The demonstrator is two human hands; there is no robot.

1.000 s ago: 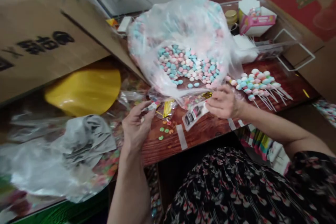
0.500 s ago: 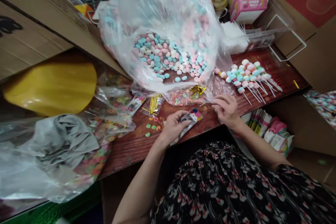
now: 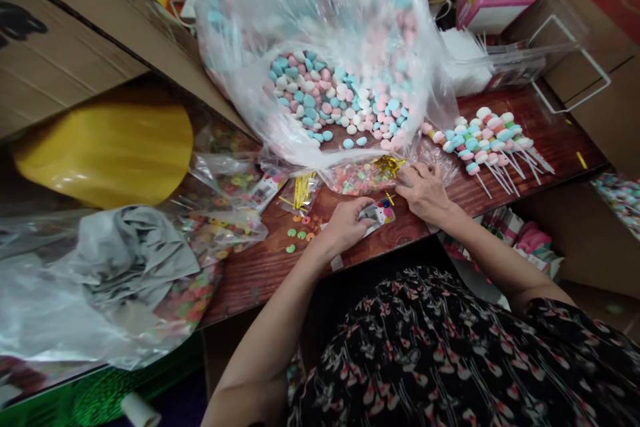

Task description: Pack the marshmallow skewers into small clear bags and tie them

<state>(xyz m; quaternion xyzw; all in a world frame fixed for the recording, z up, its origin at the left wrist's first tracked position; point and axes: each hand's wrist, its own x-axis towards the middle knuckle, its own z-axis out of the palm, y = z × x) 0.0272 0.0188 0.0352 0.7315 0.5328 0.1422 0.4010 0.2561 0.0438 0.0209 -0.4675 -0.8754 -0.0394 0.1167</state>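
My left hand [image 3: 350,225] is closed on a small clear packet with a colourful printed top [image 3: 384,212], low over the front of the table. My right hand [image 3: 427,195] has its fingers bent down beside a bunch of gold twist ties [image 3: 389,165], which lies on a clear bag of small ring candies [image 3: 353,180]. What its fingertips grip, if anything, is hidden. A short gold twist tie [image 3: 391,199] shows between the packet and my right fingers. Loose ring candies [image 3: 301,235] lie left of my left hand. Candy skewers on white sticks [image 3: 493,140] are piled to the right.
A big open bag of pink, blue and white candies [image 3: 330,93] fills the back of the table [image 3: 240,293]. More gold ties sit in a small bag [image 3: 303,193]. A grey cloth [image 3: 130,260] lies at left on another candy bag. A clear bin [image 3: 520,70] stands at back right.
My right hand has moved forward and left to the gold twist ties. The left hand still holds the packet. The whole view has shifted slightly.
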